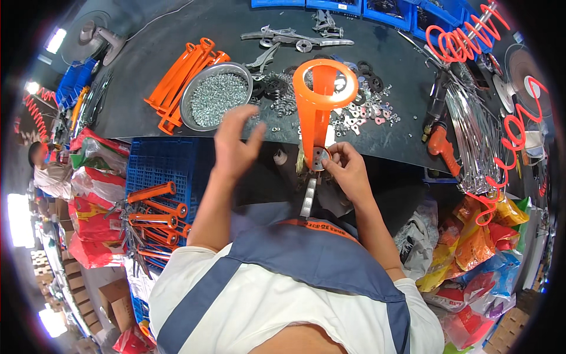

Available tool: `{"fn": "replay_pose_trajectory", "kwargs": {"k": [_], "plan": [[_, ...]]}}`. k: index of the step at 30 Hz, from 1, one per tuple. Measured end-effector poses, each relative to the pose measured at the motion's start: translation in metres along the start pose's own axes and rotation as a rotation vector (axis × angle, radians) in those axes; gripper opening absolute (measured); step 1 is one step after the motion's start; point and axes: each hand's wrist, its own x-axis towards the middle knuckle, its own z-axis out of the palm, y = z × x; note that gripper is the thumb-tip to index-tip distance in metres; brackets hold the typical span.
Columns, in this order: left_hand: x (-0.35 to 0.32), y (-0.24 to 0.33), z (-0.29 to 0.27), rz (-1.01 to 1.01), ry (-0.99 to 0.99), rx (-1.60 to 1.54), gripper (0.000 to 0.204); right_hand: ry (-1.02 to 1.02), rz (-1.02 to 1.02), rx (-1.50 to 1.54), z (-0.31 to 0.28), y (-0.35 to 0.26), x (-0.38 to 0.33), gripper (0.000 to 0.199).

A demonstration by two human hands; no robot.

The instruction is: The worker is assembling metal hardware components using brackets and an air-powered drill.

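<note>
An orange metal part [305,118] with a broad ring at its top stands upright at the table's front edge in front of me. At its lower end sits a small dark plate with holes [318,158], pinched by the thumb and fingers of my right hand [348,170]. A silver ridged strip [308,197] juts toward me below it. My left hand [234,141] is raised beside the metal bowl [187,105], which is full of small shiny screws or similar fasteners [218,97]. Its thumb and fingers are apart, slightly blurred, with nothing visible in them.
Orange parts [183,82] lie left of the bowl. Springs, black rings and small metal pieces [365,112] spread behind the upright part. Silver levers [298,40] lie farther back, before blue bins [386,17]. An orange-handled power tool [442,147] and long metal strips [471,130] are at right.
</note>
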Motion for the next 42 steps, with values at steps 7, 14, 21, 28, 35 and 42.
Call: {"fn": "replay_pose_trajectory", "kwargs": {"k": [7, 14, 21, 28, 35, 42], "plan": [[0.046, -0.098, -0.038, -0.270, -0.560, 0.489, 0.046, 0.260, -0.225, -0.236, -0.041, -0.025, -0.006, 0.021], [0.047, -0.119, -0.037, -0.440, -0.446, 0.023, 0.021, 0.531, -0.055, -1.445, -0.239, -0.008, 0.004, 0.043], [0.058, -0.122, -0.045, -0.914, 0.150, -0.978, 0.014, 0.246, -0.013, -1.289, -0.289, 0.022, 0.034, 0.051], [0.054, -0.127, -0.051, -0.888, 0.161, -1.238, 0.025, 0.500, 0.063, -0.877, -0.280, -0.006, -0.002, 0.046], [0.049, -0.132, -0.064, -0.933, 0.097, -1.317, 0.014, 0.338, -0.030, 0.453, -0.181, -0.104, -0.080, 0.059], [0.019, -0.041, -0.061, -0.979, 0.168, -1.597, 0.020, -0.154, 0.206, 0.636, -0.115, -0.100, -0.099, 0.076]]}}
